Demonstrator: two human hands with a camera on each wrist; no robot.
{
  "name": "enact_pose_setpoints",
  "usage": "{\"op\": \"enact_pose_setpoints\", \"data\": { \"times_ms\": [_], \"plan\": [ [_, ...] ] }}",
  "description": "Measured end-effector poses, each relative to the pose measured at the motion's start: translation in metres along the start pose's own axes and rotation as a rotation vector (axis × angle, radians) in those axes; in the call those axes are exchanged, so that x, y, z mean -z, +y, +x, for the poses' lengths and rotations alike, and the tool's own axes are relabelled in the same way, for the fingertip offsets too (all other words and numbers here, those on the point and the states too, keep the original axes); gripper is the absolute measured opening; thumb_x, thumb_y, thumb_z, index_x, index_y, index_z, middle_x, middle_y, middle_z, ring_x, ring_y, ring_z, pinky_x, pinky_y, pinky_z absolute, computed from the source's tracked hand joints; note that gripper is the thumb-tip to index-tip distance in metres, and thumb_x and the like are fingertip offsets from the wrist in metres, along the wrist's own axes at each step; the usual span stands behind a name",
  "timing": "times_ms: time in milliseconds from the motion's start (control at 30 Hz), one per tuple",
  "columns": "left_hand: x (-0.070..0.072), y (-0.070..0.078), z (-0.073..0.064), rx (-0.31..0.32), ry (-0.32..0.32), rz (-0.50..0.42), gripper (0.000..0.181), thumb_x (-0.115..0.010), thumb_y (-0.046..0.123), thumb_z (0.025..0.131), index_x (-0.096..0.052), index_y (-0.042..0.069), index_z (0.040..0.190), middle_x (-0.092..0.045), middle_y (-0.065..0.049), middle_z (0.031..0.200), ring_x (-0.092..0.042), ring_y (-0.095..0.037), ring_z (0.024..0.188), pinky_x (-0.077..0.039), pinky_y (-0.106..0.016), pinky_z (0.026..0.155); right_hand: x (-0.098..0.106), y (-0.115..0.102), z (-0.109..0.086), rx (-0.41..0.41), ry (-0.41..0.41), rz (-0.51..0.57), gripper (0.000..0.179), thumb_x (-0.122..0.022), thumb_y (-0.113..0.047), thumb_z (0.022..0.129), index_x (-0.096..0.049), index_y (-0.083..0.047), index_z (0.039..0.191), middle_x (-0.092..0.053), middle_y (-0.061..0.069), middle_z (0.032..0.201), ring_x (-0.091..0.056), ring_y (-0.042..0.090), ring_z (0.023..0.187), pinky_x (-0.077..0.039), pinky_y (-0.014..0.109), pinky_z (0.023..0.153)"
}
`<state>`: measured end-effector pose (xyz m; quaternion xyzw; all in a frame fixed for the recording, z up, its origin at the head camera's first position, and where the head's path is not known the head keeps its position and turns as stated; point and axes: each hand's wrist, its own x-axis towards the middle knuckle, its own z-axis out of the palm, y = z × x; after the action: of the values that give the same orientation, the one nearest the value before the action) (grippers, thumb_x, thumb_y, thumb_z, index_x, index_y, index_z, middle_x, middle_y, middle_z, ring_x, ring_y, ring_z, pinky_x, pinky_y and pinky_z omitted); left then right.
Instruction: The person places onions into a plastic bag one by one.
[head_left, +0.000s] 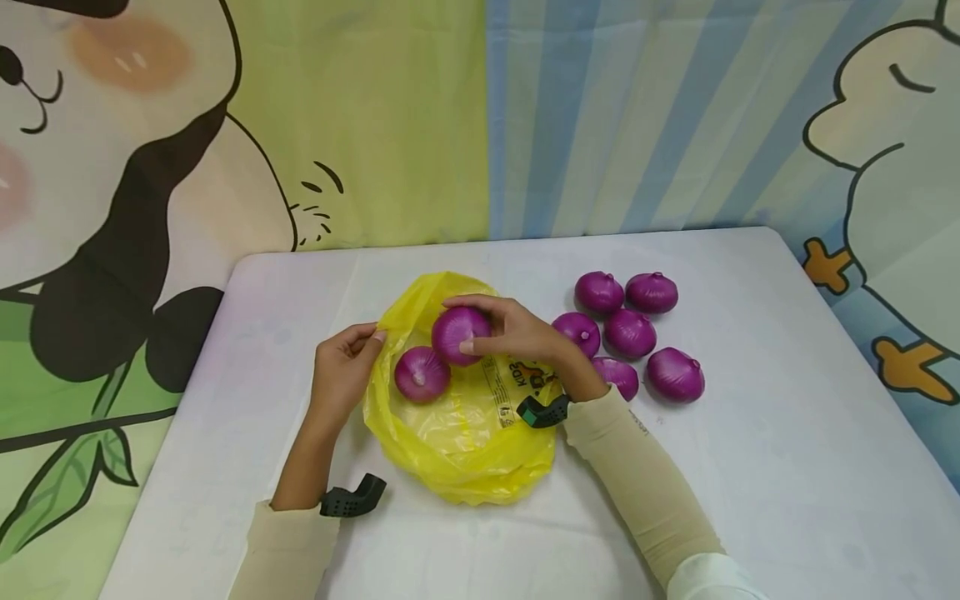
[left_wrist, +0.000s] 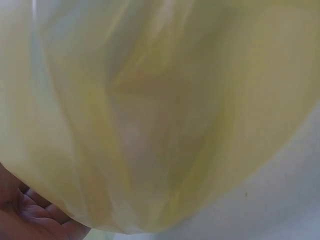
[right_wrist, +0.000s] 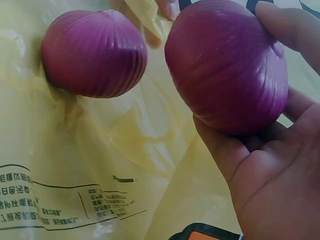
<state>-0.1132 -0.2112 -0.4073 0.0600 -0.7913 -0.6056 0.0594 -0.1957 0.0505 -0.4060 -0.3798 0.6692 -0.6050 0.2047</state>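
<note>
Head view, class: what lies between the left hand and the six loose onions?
The head view shows the bag, with one onion in it, and the right hand holding another onion over it.

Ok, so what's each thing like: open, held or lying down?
Yellow plastic bag, open.
Round purple onion, held at bag's mouth.
Second round purple onion, inside bag.
Six more round purple onions, lying on white table.
Left hand, pinching bag's edge.
Right hand, gripping first onion.

From head, well back: looking forward, down over bench [head_left: 757,483]. From left wrist: facing yellow bag [left_wrist: 175,125], close. From right wrist: facing held onion [right_wrist: 227,67], near; shared with head.
</note>
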Motion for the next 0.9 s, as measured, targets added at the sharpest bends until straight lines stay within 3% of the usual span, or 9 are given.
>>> {"op": "enact_pose_setpoints", "data": {
  "times_ms": [400,500,667,900],
  "plan": [
    [-0.001,-0.002,0.001,-0.003,0.006,0.01,0.032,-0.062,0.025,0.097,-0.069,-0.002,0.113,-0.07,-0.017,0.101,-0.068,-0.013,0.081,-0.056,-0.023,0.069,-0.004,0.006,0.0,-0.022,-0.016,-0.045,0.055,-0.069,-0.005,0.09,-0.048,-0.002,0.141,-0.049,0.005,0.139,-0.052,0.021,0.119,-0.047,0.036,0.098],
    [0.0,-0.002,0.001,-0.007,0.007,0.007,0.032,-0.062,0.024,0.097,-0.069,-0.003,0.113,-0.07,-0.018,0.101,-0.068,-0.013,0.081,-0.057,-0.023,0.069,-0.005,0.009,0.0,-0.008,-0.029,-0.054,0.056,-0.068,-0.003,0.09,-0.047,-0.001,0.142,-0.048,0.013,0.141,-0.049,0.022,0.125,-0.042,0.036,0.103],
    [0.0,-0.002,0.002,-0.018,0.003,-0.004,0.032,-0.062,0.024,0.097,-0.069,-0.003,0.113,-0.07,-0.018,0.101,-0.068,-0.014,0.081,-0.057,-0.024,0.069,-0.004,0.011,-0.001,-0.003,-0.056,0.038,0.059,-0.064,0.007,0.09,-0.04,0.004,0.144,-0.041,0.026,0.145,-0.038,0.029,0.136,-0.029,0.041,0.113],
    [0.0,-0.003,0.002,-0.018,0.0,0.003,0.033,-0.062,0.025,0.097,-0.068,-0.004,0.113,-0.07,-0.018,0.101,-0.068,-0.013,0.081,-0.057,-0.023,0.069,-0.006,0.01,-0.002,-0.02,-0.067,0.073,0.061,-0.063,0.007,0.09,-0.039,0.004,0.145,-0.04,0.023,0.147,-0.035,0.028,0.138,-0.026,0.043,0.114]
  ]
}}
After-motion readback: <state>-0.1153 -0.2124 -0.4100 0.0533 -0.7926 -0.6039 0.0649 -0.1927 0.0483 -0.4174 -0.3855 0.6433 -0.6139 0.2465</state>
